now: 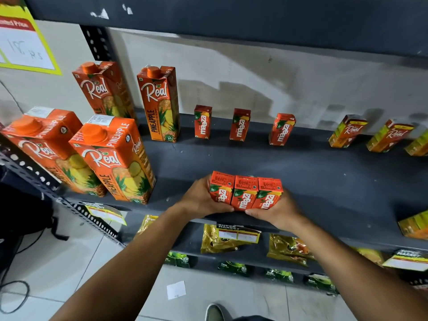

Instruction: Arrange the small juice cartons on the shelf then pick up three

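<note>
I have 3 small Maaza cartons [246,193] pressed side by side between my left hand [201,197] and right hand [278,208] at the shelf's [324,172] front edge. 3 more [239,125] stand spaced along the back edge; I judge the arranging done and the pickup under way.

Both arms reach forward; left grip [201,197] and right grip [280,210] curl inward, thumbs nearly meeting

Even, moderately bright indoor light falls from above and in front of you. Soft carton shadows lie on the pale back wall [254,72]. Wide-angle distortion bends the shelf [301,163] outward; edges blur, notably the price sign [25,40] and yellow cartons [389,135] at right.
</note>
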A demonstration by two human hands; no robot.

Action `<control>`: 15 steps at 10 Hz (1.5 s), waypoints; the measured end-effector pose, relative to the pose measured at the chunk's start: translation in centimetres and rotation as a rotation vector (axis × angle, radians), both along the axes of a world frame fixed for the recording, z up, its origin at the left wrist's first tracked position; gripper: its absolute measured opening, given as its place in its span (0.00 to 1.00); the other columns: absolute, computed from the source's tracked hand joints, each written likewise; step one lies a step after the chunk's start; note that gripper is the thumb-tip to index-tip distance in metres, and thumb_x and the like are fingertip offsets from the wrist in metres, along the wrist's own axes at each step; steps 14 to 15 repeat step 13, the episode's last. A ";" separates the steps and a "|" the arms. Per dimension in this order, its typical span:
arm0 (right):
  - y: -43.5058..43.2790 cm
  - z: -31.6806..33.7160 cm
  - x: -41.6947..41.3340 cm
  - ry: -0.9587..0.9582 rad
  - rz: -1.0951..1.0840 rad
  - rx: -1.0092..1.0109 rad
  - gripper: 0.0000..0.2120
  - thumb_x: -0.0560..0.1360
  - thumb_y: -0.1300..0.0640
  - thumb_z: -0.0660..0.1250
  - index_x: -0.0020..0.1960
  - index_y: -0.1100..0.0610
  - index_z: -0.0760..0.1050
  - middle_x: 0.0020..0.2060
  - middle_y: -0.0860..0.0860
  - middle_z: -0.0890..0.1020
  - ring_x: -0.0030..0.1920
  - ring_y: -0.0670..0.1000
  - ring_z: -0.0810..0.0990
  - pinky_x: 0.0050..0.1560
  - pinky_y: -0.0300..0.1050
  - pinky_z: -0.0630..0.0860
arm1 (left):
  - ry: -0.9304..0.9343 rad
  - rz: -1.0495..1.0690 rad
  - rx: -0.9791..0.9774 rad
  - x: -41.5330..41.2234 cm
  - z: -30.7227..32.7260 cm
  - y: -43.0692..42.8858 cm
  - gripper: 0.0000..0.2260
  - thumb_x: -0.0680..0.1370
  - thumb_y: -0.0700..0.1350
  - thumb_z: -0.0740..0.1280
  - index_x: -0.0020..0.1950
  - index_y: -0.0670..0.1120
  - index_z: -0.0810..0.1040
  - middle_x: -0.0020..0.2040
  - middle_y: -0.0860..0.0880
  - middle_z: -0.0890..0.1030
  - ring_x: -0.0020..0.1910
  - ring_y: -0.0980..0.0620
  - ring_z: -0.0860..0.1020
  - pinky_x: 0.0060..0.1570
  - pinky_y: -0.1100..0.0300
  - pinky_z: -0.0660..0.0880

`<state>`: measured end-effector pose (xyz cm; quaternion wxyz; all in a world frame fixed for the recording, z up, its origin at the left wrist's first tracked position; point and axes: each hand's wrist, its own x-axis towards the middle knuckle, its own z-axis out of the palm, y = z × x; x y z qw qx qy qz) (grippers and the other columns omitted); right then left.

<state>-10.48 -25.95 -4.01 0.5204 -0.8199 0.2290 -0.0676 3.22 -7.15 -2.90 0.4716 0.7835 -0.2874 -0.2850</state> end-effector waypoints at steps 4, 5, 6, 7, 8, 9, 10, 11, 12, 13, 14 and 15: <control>0.2 -0.4 -0.4 0.004 -0.034 -0.022 0.29 0.55 0.61 0.83 0.52 0.51 0.77 0.44 0.44 0.84 0.43 0.40 0.83 0.45 0.40 0.79 | 0.003 0.031 -0.009 -0.7 -0.2 0.0 0.27 0.59 0.42 0.83 0.52 0.55 0.76 0.48 0.53 0.85 0.49 0.58 0.82 0.55 0.52 0.79; 0.3 -0.4 -0.6 0.015 -0.029 -0.033 0.29 0.55 0.60 0.84 0.53 0.51 0.77 0.44 0.44 0.84 0.44 0.42 0.83 0.47 0.42 0.80 | -0.006 0.025 -0.012 -1.0 -0.3 0.1 0.27 0.59 0.42 0.83 0.52 0.55 0.76 0.48 0.53 0.85 0.48 0.58 0.82 0.55 0.54 0.79; 0.4 -0.2 -0.8 0.021 -0.021 -0.049 0.29 0.56 0.59 0.83 0.54 0.51 0.77 0.44 0.44 0.84 0.45 0.42 0.83 0.47 0.41 0.79 | -0.006 0.030 -0.012 -1.2 -0.3 0.1 0.27 0.60 0.41 0.83 0.53 0.54 0.76 0.48 0.54 0.84 0.48 0.60 0.82 0.53 0.57 0.78; 0.4 0.0 -0.8 0.020 -0.018 -0.066 0.29 0.56 0.58 0.83 0.53 0.51 0.77 0.44 0.43 0.84 0.45 0.42 0.83 0.46 0.41 0.79 | -0.014 0.031 -0.016 -1.4 -0.2 0.1 0.26 0.61 0.41 0.82 0.53 0.54 0.75 0.47 0.54 0.84 0.48 0.61 0.82 0.51 0.61 0.77; 0.4 0.1 -0.8 0.032 -0.011 -0.070 0.29 0.56 0.57 0.83 0.54 0.51 0.77 0.45 0.44 0.84 0.45 0.42 0.83 0.47 0.42 0.80 | -0.020 0.017 -0.010 -1.5 -0.4 0.1 0.26 0.62 0.41 0.82 0.56 0.51 0.76 0.47 0.55 0.84 0.48 0.62 0.81 0.49 0.65 0.76; 0.4 0.2 -0.8 0.035 -0.018 -0.070 0.30 0.56 0.57 0.83 0.55 0.51 0.77 0.45 0.44 0.84 0.45 0.42 0.83 0.47 0.43 0.80 | -0.016 0.011 -0.025 -1.5 -0.4 0.2 0.26 0.62 0.41 0.82 0.57 0.50 0.76 0.48 0.54 0.84 0.48 0.62 0.82 0.49 0.64 0.76; 0.4 0.1 -0.9 0.038 -0.017 -0.099 0.31 0.55 0.56 0.84 0.55 0.51 0.76 0.45 0.44 0.84 0.45 0.42 0.83 0.50 0.46 0.81 | -0.011 0.005 -0.055 -1.4 -0.6 0.0 0.27 0.62 0.40 0.81 0.58 0.48 0.76 0.49 0.52 0.84 0.49 0.60 0.82 0.52 0.58 0.78; 0.5 0.5 -0.9 0.033 -0.008 -0.102 0.34 0.55 0.56 0.84 0.58 0.51 0.75 0.46 0.44 0.83 0.46 0.42 0.82 0.52 0.50 0.81 | -0.018 0.014 -0.055 -1.5 -0.7 0.1 0.29 0.61 0.39 0.82 0.58 0.48 0.75 0.50 0.51 0.84 0.50 0.58 0.82 0.55 0.53 0.79; 1.0 1.8 -1.9 -0.026 0.045 -0.033 0.52 0.55 0.59 0.84 0.72 0.47 0.60 0.57 0.45 0.77 0.56 0.44 0.78 0.59 0.49 0.77 | -0.008 0.007 -0.109 -1.9 0.0 0.5 0.42 0.56 0.40 0.84 0.65 0.51 0.68 0.56 0.49 0.81 0.55 0.54 0.81 0.57 0.48 0.78; 1.0 1.8 -3.8 -0.115 0.025 0.010 0.57 0.58 0.54 0.83 0.76 0.45 0.50 0.66 0.44 0.69 0.64 0.45 0.71 0.63 0.46 0.71 | 0.028 0.079 -0.195 -2.6 0.0 1.1 0.50 0.56 0.41 0.84 0.71 0.54 0.60 0.62 0.48 0.77 0.59 0.53 0.79 0.58 0.50 0.77; 1.0 1.8 -3.8 -0.115 0.025 0.010 0.57 0.58 0.54 0.83 0.76 0.45 0.50 0.66 0.44 0.69 0.64 0.45 0.71 0.63 0.46 0.71 | 0.028 0.079 -0.195 -2.6 0.0 1.1 0.50 0.56 0.41 0.84 0.71 0.54 0.60 0.62 0.48 0.77 0.59 0.53 0.79 0.58 0.50 0.77; 1.0 1.8 -3.8 -0.115 0.025 0.010 0.57 0.58 0.54 0.83 0.76 0.45 0.50 0.66 0.44 0.69 0.64 0.45 0.71 0.63 0.46 0.71 | 0.028 0.079 -0.195 -2.6 0.0 1.1 0.50 0.56 0.41 0.84 0.71 0.54 0.60 0.62 0.48 0.77 0.59 0.53 0.79 0.58 0.50 0.77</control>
